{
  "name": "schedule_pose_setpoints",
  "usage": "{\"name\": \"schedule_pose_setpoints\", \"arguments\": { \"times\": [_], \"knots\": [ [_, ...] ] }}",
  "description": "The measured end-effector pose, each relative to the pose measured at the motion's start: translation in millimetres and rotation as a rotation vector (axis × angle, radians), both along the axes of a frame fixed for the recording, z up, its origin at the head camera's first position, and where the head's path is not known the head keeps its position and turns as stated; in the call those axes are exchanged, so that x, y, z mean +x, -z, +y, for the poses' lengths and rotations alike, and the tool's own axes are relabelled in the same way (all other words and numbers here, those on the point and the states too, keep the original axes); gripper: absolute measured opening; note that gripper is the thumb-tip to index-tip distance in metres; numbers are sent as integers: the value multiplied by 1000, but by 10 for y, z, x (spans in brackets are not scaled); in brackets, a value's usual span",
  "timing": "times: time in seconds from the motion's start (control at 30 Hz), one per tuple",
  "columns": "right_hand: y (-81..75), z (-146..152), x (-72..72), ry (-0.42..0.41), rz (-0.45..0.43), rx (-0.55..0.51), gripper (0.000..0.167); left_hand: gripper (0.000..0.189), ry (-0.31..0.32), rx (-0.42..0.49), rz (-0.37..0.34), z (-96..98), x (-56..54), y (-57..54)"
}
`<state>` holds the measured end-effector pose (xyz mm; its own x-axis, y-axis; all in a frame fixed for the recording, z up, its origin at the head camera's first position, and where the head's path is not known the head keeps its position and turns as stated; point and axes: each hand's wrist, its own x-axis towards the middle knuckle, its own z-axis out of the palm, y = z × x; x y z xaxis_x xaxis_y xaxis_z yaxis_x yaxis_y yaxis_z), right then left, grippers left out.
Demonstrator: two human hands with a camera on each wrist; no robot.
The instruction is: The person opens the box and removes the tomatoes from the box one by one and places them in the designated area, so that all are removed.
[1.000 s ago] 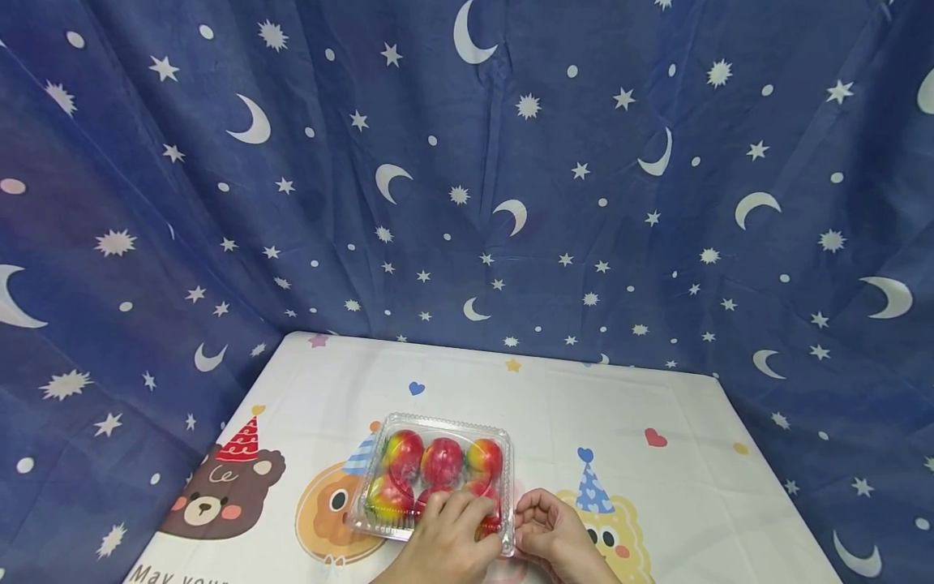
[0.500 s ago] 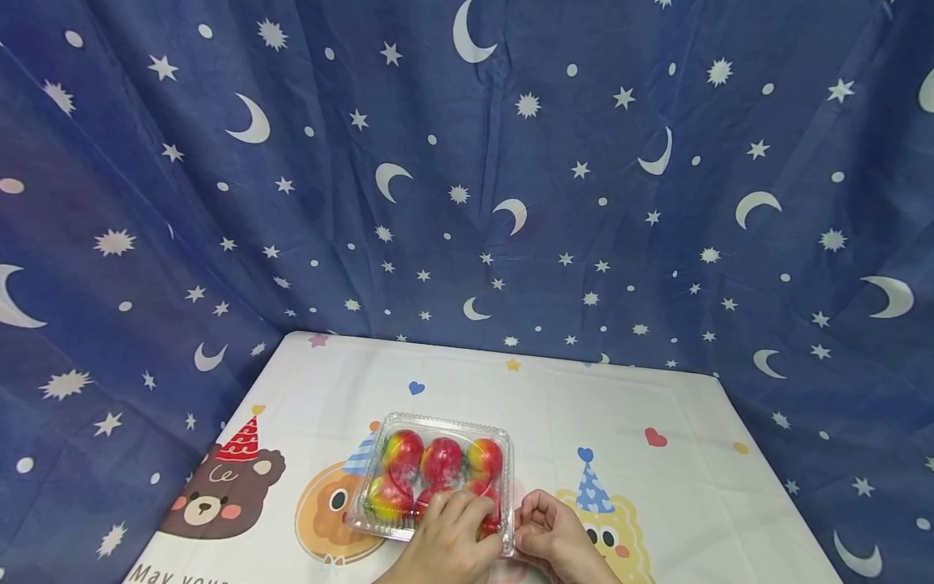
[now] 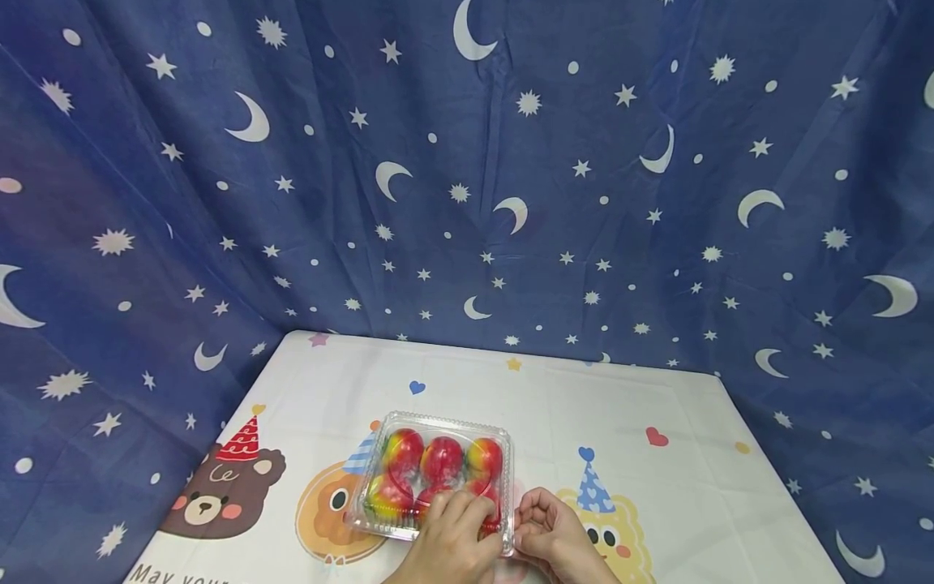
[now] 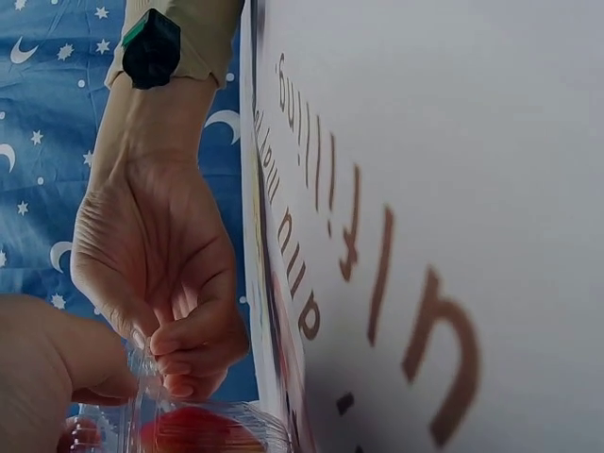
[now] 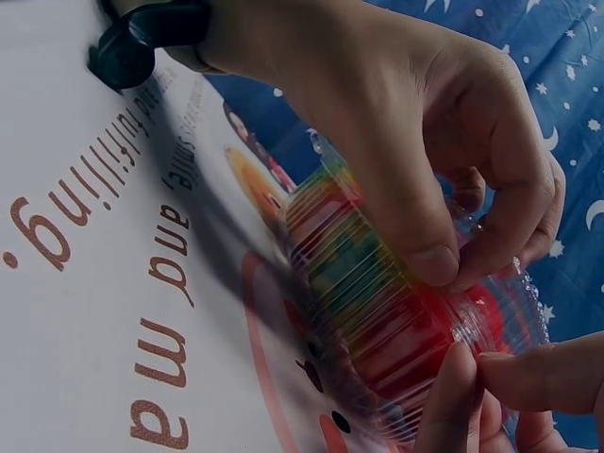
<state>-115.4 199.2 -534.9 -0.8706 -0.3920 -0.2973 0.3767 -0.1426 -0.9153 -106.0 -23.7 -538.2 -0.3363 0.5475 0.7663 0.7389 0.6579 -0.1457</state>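
Observation:
A clear plastic clamshell box (image 3: pixel 452 421) lies on the cloth in the head view. Inside it are several round red-and-yellow fruits (image 3: pixel 442 460). My left hand (image 3: pixel 454 531) grips the near side, its fingers curled over the lid; in the right wrist view its thumb (image 5: pixel 436 264) lies against the ribbed front wall. Beside the near right corner is my right hand (image 3: pixel 547 531), with fingers curled. Its thumb and finger (image 5: pixel 528 373) pinch the box's edge in the right wrist view. The left wrist view shows the right hand (image 4: pixel 179 255) at the clear rim (image 4: pixel 146 363).
A white tablecloth (image 3: pixel 584 405) with cartoon prints covers the table. The printed bear (image 3: pixel 215 503) is left of the box, and a yellow figure (image 3: pixel 623 547) is partly covered by the right hand. Blue curtains (image 3: pixel 467 203) with moons and stars enclose the back and sides.

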Motion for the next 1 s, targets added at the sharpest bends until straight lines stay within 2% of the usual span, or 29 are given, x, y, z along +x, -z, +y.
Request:
{"name": "schedule_pose_setpoints", "arguments": {
  "times": [0.17,0.3,0.5,0.9,1.0],
  "knots": [
    [-8,3,0,-1,19,16,38,17,-10,1,29,32,-14,-8],
    [-7,-1,1,0,25,31,40,27,-24,-3,52,51,-11,-3],
    [-5,-20,1,3,31,44,44,36,-37,-9,40,55,4,11],
    [-16,-10,-13,-21,64,58,43,15,-35,-5,46,75,-7,21],
    [-26,-16,-11,-24,69,64,43,17,-35,-6,49,81,-6,29]
  ]
}}
